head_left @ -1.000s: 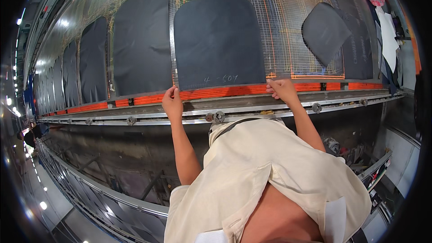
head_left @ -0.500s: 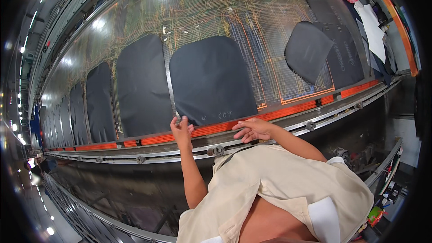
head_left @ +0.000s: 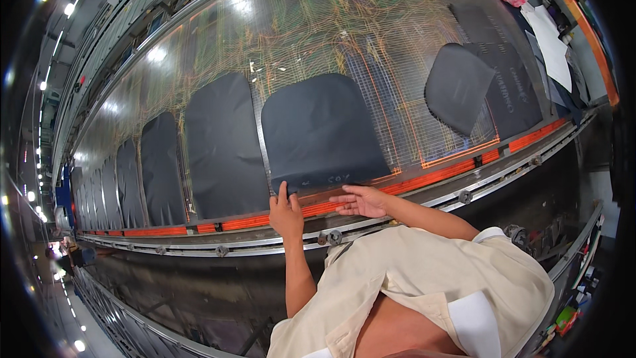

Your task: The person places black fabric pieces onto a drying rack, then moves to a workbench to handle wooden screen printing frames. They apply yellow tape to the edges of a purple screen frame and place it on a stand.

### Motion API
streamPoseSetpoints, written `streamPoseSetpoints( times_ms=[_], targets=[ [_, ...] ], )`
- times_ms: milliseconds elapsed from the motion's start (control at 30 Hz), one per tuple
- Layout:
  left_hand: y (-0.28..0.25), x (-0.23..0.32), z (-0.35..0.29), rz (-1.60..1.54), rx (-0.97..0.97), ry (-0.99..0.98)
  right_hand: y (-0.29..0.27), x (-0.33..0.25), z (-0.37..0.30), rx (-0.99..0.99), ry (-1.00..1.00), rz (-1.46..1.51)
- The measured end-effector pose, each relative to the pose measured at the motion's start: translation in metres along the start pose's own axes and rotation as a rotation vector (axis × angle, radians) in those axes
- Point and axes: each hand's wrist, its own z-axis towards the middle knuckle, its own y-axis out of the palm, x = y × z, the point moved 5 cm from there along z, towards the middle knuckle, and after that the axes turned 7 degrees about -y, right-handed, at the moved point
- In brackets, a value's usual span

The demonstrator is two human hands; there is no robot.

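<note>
The dark sheet (head_left: pixel 324 126) lies on the line-marked table (head_left: pixel 218 36), beside other dark sheets (head_left: pixel 222 152). The left hand (head_left: pixel 286 215) is at its near left corner, index finger extended; whether it pinches, I cannot tell. The right hand (head_left: pixel 363 201), fingers slightly spread, is by the near edge.

Exposure: moderate, tabletop (head_left: pixel 285 0) readable | Source: white lamps (head_left: pixel 69 9) down the left edge, flaring | Glare: pale spots on bare metal; black panel (head_left: pixel 324 119) matte, its marking faint | Shadow: deep below the rail (head_left: pixel 258 248) | Distortion: fisheye, rail bowed, rim black | Focus: centre fairly crisp, far left soft
</note>
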Motion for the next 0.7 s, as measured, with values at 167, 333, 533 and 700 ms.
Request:
streamPoseSetpoints(
  times_ms=[167,333,533,700],
  targets=[
    [0.017,-0.025,0.011,-0.922,-0.295,-0.387,0.000,-0.065,-0.035,0.112,-0.317,0.387],
    [0.042,-0.052,0.007,-1.396,-0.283,-0.558,-0.044,-0.126,-0.041,0.422,-0.324,-0.318],
    [0.057,-0.073,0.017,-1.064,-0.105,-0.535,-0.050,-0.142,-0.031,0.632,-0.514,-1.177],
    [0.062,-0.085,0.012,-1.052,-0.108,-0.518,-0.058,-0.138,-0.033,0.689,-0.683,-1.220]
  ],
)
